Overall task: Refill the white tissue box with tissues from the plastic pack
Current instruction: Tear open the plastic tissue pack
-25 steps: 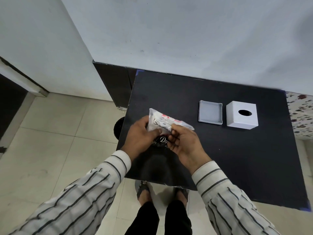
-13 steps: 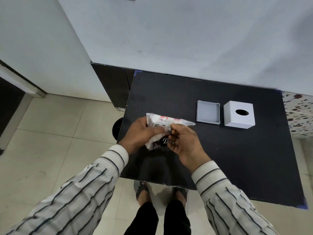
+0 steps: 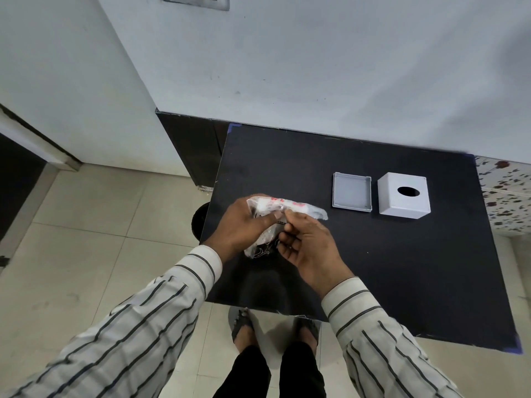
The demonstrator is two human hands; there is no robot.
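pack: the plastic pack (image 3: 283, 209) is held between both hands above the near-left part of the surface (image 3: 402, 268), its long axis running roughly left to right, one crumpled end drooping toward the person.
left hand: the left hand (image 3: 242, 225) is closed around the pack's left end, fingers wrapped over the top.
right hand: the right hand (image 3: 304, 242) pinches the wrapper near its middle with thumb and fingertips, palm turned up; it looks like the hand working the wrapper open.
step: judged to be opening the pack; no tissues are out yet.
box: the white box (image 3: 403, 196) stands on the far-right part of the surface, oval hole up, well apart from the pack and off to its right.
tray: a grey tray (image 3: 352, 192), probably the box's base, lies open side up just beside the box on its left, between box and hands.
nearer hand: the right hand is nearer the box and tray.
path: bare surface lies between the pack and the tray; nothing stands in the way.
around: wall (image 3: 316, 67) behind the surface, tiled floor (image 3: 86, 239) to the left.
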